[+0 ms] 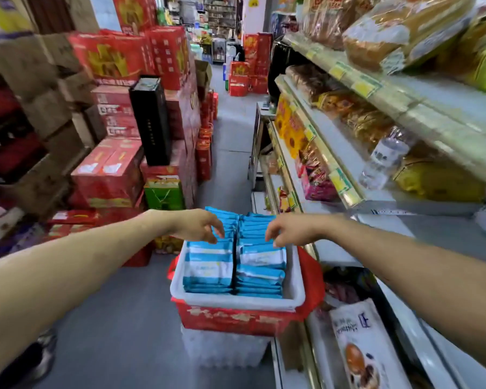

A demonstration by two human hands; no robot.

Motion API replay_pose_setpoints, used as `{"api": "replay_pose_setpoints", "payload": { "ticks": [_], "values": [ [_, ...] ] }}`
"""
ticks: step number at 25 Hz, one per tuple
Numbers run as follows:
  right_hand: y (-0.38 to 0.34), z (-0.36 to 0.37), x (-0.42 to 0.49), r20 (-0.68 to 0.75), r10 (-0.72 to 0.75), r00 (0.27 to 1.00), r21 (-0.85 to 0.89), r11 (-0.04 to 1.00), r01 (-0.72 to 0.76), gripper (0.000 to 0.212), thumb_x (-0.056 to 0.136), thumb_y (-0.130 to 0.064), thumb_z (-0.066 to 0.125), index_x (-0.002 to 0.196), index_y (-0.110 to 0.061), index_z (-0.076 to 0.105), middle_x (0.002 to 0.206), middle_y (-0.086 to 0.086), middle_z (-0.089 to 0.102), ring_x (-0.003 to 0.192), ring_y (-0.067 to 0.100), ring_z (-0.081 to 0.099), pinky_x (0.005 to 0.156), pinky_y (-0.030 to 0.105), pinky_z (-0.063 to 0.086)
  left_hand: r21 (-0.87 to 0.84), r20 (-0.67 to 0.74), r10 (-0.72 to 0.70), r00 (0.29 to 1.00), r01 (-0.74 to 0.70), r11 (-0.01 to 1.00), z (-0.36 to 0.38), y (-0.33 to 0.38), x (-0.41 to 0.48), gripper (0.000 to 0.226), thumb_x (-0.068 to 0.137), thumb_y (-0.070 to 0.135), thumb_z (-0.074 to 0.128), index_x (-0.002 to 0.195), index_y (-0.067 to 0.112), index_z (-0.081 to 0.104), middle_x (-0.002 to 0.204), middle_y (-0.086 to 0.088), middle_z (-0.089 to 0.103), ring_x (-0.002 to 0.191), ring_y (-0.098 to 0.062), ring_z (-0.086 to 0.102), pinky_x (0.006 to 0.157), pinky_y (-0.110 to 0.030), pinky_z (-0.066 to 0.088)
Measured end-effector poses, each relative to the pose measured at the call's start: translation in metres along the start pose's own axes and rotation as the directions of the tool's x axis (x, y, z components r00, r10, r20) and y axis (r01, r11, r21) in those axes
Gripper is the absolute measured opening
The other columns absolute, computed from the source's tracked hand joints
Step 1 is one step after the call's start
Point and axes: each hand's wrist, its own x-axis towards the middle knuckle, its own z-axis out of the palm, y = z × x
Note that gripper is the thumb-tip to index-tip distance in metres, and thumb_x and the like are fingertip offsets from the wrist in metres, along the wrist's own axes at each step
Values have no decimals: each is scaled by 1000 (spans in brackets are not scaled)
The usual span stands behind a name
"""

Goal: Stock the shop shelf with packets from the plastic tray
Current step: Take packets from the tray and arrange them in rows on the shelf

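Beside the shelf [421, 231], on a red crate [230, 321] stacked over a clear bin [225, 352], the tray [236, 303] is sitting packed with blue packets [260, 275]. They are standing on edge in two rows, with a dark gap running between them. Judging by how full both rows are looking, the stocking is barely beginning. No blue packet is showing on the shelf boards in view. The bare white board just right of the tray is looking like the place waiting to be filled, though that is a guess. Nearly everything is remaining to be moved.

The left hand [199, 226] is hanging over the far end of the left row. Its fingers [219, 234] are drooping in a loose half-curl, tips touching or just above the packet tops. The right hand [289, 230] is mirroring it over the far end of the right row, fingers [270, 237] spread and bent downward, tips at the packets' top edges. Neither hand is holding anything: no packet is lifted out of line or wrapped by a thumb. The packets are lying directly under both sets of fingertips, inside the tray, with the nearer half of each row lying well clear of the hands.
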Motion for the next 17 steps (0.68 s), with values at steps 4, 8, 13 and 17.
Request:
{"api": "replay_pose_setpoints", "payload": {
  "ticks": [4, 8, 13, 17],
  "values": [
    [-4, 58, 30, -34, 12, 999, -6, 1000, -13, 33, 99, -25, 59, 132, -19, 64, 134, 3, 53, 125, 22, 51, 101, 32, 38, 5, 61, 28, 998, -28, 1000, 53, -30, 1, 28, 98, 20, 65, 125, 24, 70, 138, 2, 55, 128, -17, 54, 110, -31, 40],
    [5, 76, 46, -169, 48, 984, -29, 998, -53, 25, 95, -28, 61, 119, -33, 66, 129, -4, 46, 122, 18, 45, 105, 43, 42, 13, 69, 86, 994, -87, 996, 72, -36, 3, 27, 98, 16, 63, 121, 27, 71, 139, 1, 49, 129, -17, 51, 101, -15, 30],
    [7, 84, 47, -189, -10, 982, -95, 995, -8, 30, 93, -13, 59, 106, -39, 68, 113, -8, 53, 112, 17, 48, 96, 39, 44, 25, 79, 122, 989, -124, 992, 72, -38, 5, 32, 97, 11, 61, 117, 34, 71, 140, 4, 47, 121, -16, 53, 93, -19, 35],
    [5, 94, 45, -178, -49, 983, -129, 991, 26, 38, 91, -8, 56, 112, -38, 69, 119, -11, 62, 112, 15, 54, 102, 41, 40, 41, 113, 159, 981, -164, 986, 71, -41, 9, 39, 95, 10, 64, 118, 40, 72, 137, 10, 58, 120, -14, 53, 99, -25, 40]
  ]
}}
